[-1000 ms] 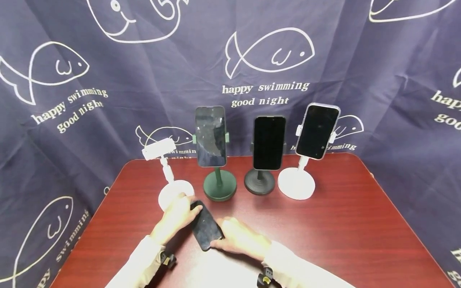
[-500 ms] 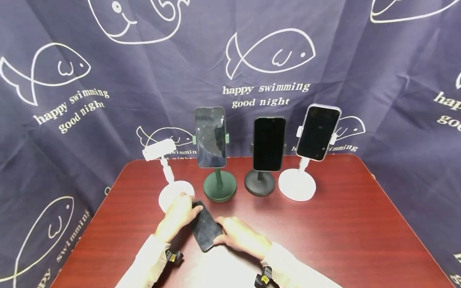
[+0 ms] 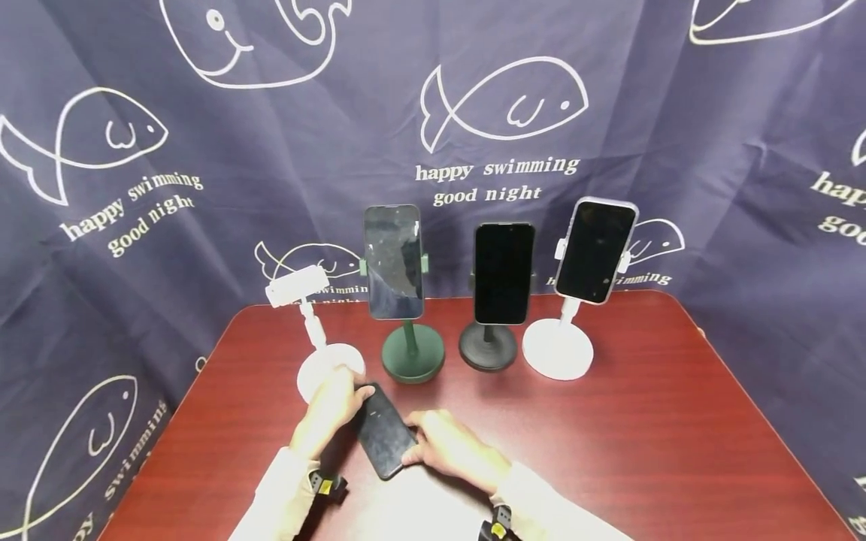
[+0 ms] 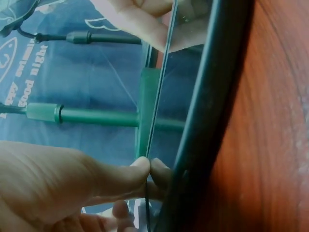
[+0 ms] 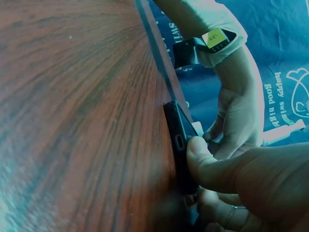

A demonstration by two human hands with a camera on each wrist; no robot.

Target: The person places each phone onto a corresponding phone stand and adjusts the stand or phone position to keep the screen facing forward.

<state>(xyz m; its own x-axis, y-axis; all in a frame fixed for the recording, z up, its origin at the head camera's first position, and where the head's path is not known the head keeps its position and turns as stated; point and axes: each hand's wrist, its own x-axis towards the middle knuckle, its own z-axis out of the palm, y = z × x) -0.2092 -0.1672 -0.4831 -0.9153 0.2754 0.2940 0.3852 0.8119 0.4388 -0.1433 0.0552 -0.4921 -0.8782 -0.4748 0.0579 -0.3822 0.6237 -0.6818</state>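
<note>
A dark smartphone (image 3: 386, 434) lies diagonally, screen up, low over the red table's front middle. My left hand (image 3: 330, 402) grips its far-left corner, thumb on top. In the left wrist view the left thumb meets a thin, straight, glassy edge (image 4: 164, 67) beside the phone's thick dark side (image 4: 198, 104); I cannot tell whether that edge belongs to a separate sheet. My right hand (image 3: 453, 448) holds the near-right end. In the right wrist view the right thumb (image 5: 199, 152) presses the phone's end beside its charging port (image 5: 180, 141); the right fingers are partly hidden.
Just beyond my left hand stands a white phone stand (image 3: 314, 330) bearing no phone. Right of it, phones sit upright in a green stand (image 3: 413, 352), a black stand (image 3: 487, 346) and another white stand (image 3: 558, 348). A fish-print curtain (image 3: 501, 158) hangs behind the table (image 3: 649, 421).
Both hands keep hold of the smartphone with little movement. The left forearm has shifted slightly right, and the whole head view has dropped a little.
</note>
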